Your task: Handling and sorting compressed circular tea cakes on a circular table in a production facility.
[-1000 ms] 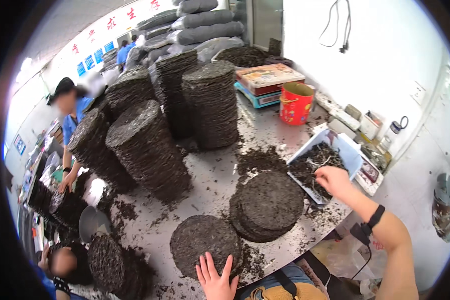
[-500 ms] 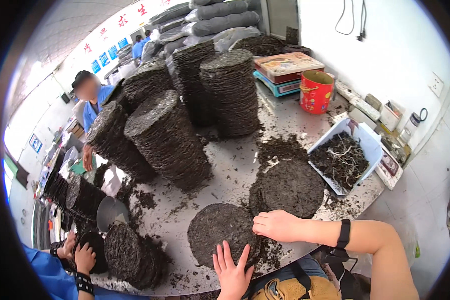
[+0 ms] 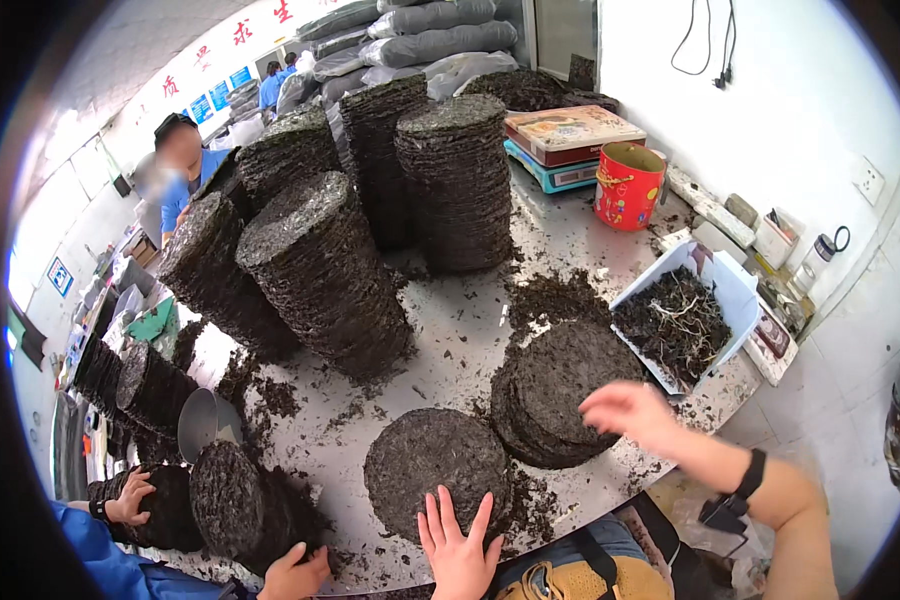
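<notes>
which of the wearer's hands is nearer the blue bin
Right. The right hand, blurred, is at the right edge of the disc stack, just short of the blue bin. The left hand lies on the dark disc, farther left.

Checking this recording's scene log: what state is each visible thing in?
Left hand: spread on the dark disc
Right hand: blurred, beside or above the low stack
Dark disc: lying flat
Low stack: uneven
Tall stacks: standing
Blue bin: open, holding dark scraps
Red bucket: upright, lidless
Table: littered with crumbs
Plug: dangling
</notes>
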The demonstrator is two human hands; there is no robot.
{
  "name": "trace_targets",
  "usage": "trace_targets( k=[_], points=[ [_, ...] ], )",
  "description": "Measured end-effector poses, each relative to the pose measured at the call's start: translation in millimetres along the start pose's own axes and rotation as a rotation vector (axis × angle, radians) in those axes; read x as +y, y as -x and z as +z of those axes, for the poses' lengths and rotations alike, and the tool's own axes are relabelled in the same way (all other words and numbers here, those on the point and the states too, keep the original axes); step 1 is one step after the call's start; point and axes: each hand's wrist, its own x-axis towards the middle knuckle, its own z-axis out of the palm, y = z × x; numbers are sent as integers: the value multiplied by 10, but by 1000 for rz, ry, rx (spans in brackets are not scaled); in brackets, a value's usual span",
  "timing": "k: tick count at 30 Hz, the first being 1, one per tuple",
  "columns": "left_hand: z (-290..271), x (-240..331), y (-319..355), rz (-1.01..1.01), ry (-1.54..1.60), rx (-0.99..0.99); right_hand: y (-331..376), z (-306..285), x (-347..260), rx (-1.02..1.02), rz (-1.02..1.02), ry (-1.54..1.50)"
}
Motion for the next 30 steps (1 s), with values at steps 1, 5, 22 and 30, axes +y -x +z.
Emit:
trace_targets(
  k=[1,5,22,30],
  points=[
    [4,-20,12,-7,-8,-5,18,265,-64,-56,-64,177],
    [81,-13,53,-45,22,-161,-94,855,13,-91,-566,688],
    [-537,0,-58,55,405,-11,148,-842,222,775,-20,-301],
    [-2303,277,-80,982,475,461,-89,164,-53,174,-210,-49]
  ],
)
